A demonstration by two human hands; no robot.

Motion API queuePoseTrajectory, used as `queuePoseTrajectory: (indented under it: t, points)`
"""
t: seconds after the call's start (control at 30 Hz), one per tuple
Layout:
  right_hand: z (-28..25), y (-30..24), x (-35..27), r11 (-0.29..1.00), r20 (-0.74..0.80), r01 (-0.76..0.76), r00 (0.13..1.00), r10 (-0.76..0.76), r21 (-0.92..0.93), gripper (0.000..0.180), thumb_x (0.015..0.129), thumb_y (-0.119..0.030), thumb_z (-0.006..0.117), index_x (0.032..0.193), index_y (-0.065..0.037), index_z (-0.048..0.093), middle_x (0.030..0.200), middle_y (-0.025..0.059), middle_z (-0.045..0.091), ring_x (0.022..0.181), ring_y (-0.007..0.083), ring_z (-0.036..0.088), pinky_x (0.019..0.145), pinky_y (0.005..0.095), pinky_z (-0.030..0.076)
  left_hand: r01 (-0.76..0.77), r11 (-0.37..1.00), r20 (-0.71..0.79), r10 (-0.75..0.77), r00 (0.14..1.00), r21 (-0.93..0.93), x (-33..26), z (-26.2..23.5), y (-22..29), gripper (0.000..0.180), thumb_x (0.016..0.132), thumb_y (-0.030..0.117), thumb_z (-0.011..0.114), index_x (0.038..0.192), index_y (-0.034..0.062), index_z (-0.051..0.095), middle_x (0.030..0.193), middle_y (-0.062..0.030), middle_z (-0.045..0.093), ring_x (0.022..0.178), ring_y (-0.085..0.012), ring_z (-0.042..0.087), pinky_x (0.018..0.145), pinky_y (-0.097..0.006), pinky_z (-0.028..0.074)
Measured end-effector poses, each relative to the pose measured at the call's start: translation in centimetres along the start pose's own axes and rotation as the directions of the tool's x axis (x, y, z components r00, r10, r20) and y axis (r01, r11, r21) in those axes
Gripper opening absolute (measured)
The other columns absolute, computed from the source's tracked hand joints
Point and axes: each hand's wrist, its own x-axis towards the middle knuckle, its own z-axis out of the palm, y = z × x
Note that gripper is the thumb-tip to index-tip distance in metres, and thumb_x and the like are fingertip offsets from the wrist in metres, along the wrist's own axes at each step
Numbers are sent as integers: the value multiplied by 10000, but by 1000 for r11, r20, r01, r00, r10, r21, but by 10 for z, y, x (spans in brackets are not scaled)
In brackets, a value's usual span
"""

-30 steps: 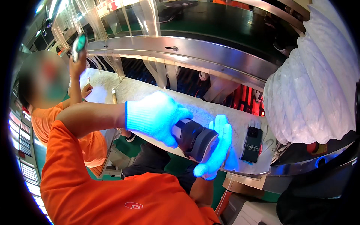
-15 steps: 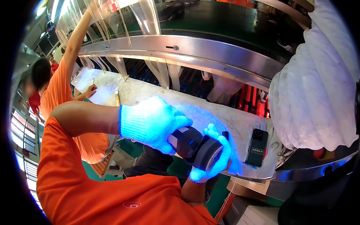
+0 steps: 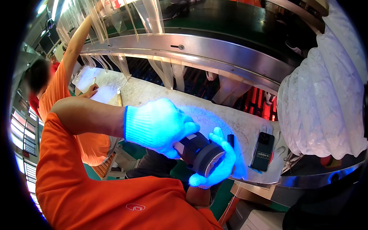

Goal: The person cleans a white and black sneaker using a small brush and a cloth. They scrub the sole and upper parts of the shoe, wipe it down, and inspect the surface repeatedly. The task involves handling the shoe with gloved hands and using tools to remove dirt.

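Observation:
My left hand [image 3: 155,123], in a knitted glove glowing blue-white, is closed on one end of a black shoe [image 3: 197,150]. The gloved right hand [image 3: 220,163] cups the shoe's other end from below and the right, its fingers curled around the rim of the sole. Bluish light falls on both gloves and on the worktop [image 3: 161,92] behind them. The shoe is tilted above the worktop's near edge, and part of it is hidden by the gloves. Just beyond the right fingers stands a small black object [image 3: 230,140] whose kind I cannot make out.
A dark phone [image 3: 263,151] lies on the worktop at the right, below a bulky white fabric duct [image 3: 316,99]. A thin yellowish tool [image 3: 119,98] rests at the left. Behind runs a metal-edged conveyor [image 3: 180,46] with clear strips. A co-worker in orange [image 3: 55,90] stands at the left.
The shoe has turned slightly in my hands and sits a little lower. My left glove has shifted a bit to the right. The co-worker's head has moved slightly left.

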Motion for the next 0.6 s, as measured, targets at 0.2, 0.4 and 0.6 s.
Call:
queuePoseTrajectory:
  t: [0.2, 0.4, 0.6]
  points:
    - [-7, -3, 1, 1000, 33, -1, 999, 1, 10, 1417, 559, -751, 1048, 1548, 115, 519, 1520, 298, 640, 1336, 402, 688, 1147, 498, 562, -35, 999, -51, 35, 998, -16, 8, 2, 3, 749, 795, 471, 937, 1366, 71, 661, 1115, -133, 792, 936, -361, 798, 761, -475, 657]
    - [3, -38, 9, 970, -8, -241, 971, 241, -46, 1457, 675, -870, 912, 1661, 74, 406, 1622, 304, 557, 1494, 427, 580, 1271, 550, 451, -74, 997, -99, 74, 992, 2, 13, 7, 6, 689, 809, 498, 925, 1285, 65, 680, 1076, -141, 786, 921, -363, 793, 745, -479, 654]
    - [-8, -42, 14, 955, -23, -297, 954, 298, 7, 1523, 739, -948, 794, 1777, 11, 226, 1802, 274, 343, 1665, 444, 357, 1373, 586, 259, -145, 989, -212, 137, 968, -24, 26, 15, 14, 640, 811, 505, 925, 1216, 53, 720, 1030, -145, 791, 925, -362, 797, 752, -476, 654]
